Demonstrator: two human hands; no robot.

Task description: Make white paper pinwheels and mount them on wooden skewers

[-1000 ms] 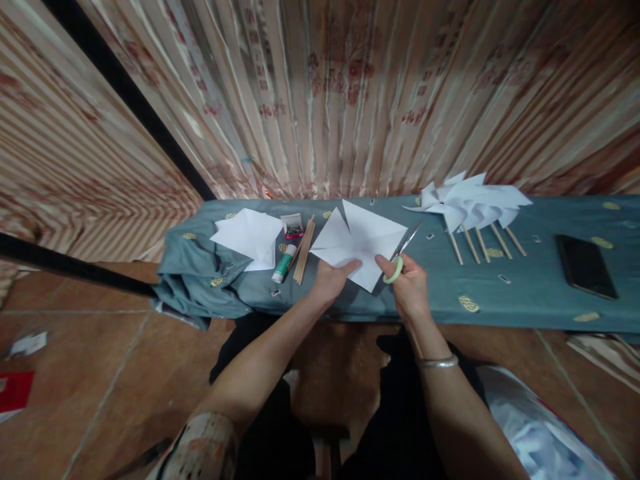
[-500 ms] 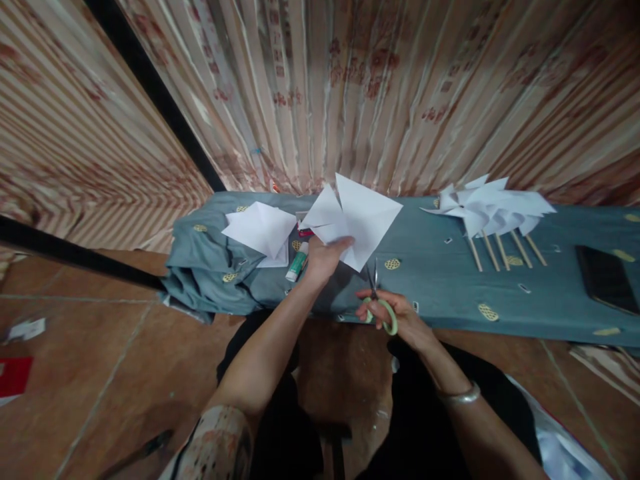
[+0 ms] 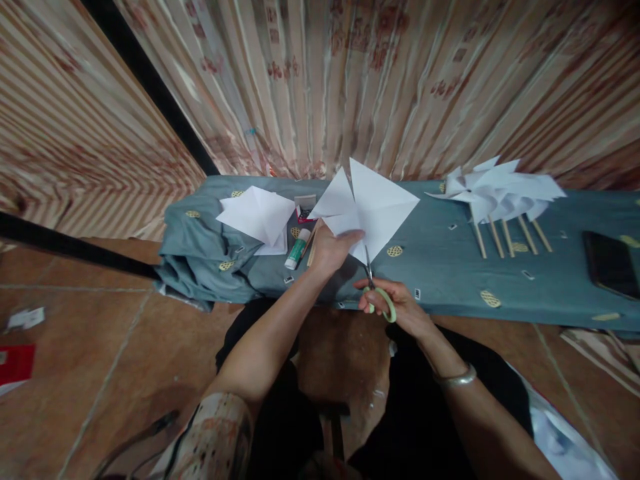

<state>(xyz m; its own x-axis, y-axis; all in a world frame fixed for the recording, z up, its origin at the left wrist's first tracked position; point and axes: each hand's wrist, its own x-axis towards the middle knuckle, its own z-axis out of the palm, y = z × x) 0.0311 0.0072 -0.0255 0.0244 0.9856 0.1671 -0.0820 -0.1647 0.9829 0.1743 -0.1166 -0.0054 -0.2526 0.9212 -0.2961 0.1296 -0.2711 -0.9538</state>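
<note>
My left hand [image 3: 334,248] grips a white sheet of paper [image 3: 383,207] that has slits cut in toward its middle. Thumb and fingers press the sheet near its centre, above the cloth. In my right hand [image 3: 393,303] are scissors with light green handles [image 3: 387,308], my fingers through the loops. Their blades point up and meet the paper's lower corner. Left of my left hand lie a glue stick [image 3: 297,249], thin wooden sticks [image 3: 313,248] partly behind the hand, and a small open box [image 3: 304,208] with red on it.
A stack of folded white papers [image 3: 257,217] lies at the left. Several paper pinwheels on sticks [image 3: 505,193] rest to the right, with a black phone [image 3: 610,263] beyond them. A patterned curtain [image 3: 320,87] hangs behind the cloth-covered surface [image 3: 440,287].
The scissors' blades have come up to the paper's lower corner, where they were just below it before. The paper has shifted slightly right in the view, and the view itself has moved a little.
</note>
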